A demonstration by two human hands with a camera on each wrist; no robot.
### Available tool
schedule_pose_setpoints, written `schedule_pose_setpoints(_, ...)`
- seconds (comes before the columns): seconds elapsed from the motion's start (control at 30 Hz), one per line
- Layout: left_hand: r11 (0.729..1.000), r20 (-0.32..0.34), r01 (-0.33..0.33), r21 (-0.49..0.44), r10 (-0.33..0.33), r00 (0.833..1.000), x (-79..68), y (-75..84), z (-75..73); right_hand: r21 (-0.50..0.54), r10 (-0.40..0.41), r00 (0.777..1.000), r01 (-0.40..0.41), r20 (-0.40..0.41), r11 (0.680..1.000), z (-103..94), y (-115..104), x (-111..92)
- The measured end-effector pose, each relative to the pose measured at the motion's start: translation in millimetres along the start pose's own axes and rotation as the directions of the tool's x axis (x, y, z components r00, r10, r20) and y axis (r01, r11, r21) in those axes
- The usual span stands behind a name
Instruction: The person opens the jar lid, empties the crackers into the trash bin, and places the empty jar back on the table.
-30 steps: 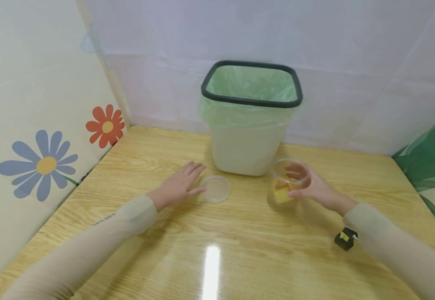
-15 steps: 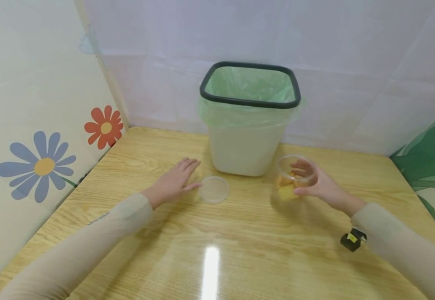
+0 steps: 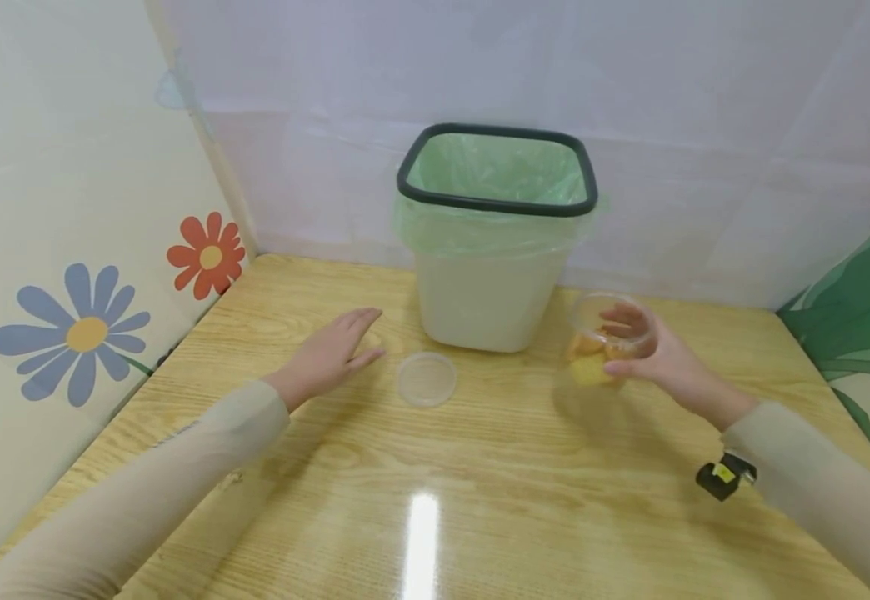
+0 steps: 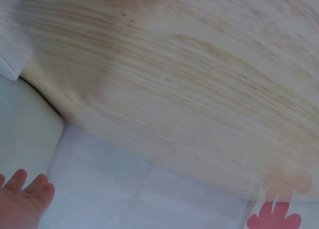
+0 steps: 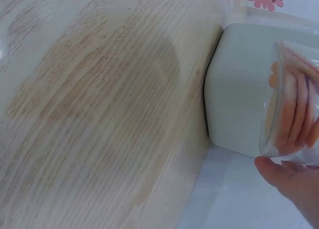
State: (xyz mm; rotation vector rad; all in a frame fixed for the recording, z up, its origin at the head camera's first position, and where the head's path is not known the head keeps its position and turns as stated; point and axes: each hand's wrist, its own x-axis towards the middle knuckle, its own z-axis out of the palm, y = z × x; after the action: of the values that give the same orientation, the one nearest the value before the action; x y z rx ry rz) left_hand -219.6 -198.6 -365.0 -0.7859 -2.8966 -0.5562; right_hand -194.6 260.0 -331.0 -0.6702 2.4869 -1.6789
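Note:
My right hand grips a clear round plastic container from its right side, above the table. Orange and yellow pieces lie in the bottom of the container; what they are cannot be told. The same container shows at the right edge of the right wrist view, with the thumb at its edge. A clear round lid lies flat on the table. Left of the lid and apart from it, my left hand hovers with fingers extended, holding nothing. In the left wrist view, the fingertips of this hand show at the lower left.
A white bin with a dark rim and a green bag liner stands at the back of the wooden table. Behind it hangs a pale wall covering. A small black device sits at my right wrist.
My right hand has raised the container and carried it to the right, slightly away from me. My left hand has drawn back to the left, away from the lid.

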Motion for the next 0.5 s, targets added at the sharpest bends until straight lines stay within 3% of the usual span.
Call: schedule_pose_setpoints(0.5, 0.983, 0.013, 0.113, -0.146, -0.112, 0.994, 3.8, 2.3, -14.3, -0.046, 0.012, 0.998, -0.015, -0.065, 0.999, -11.8, -12.6, -3.6)
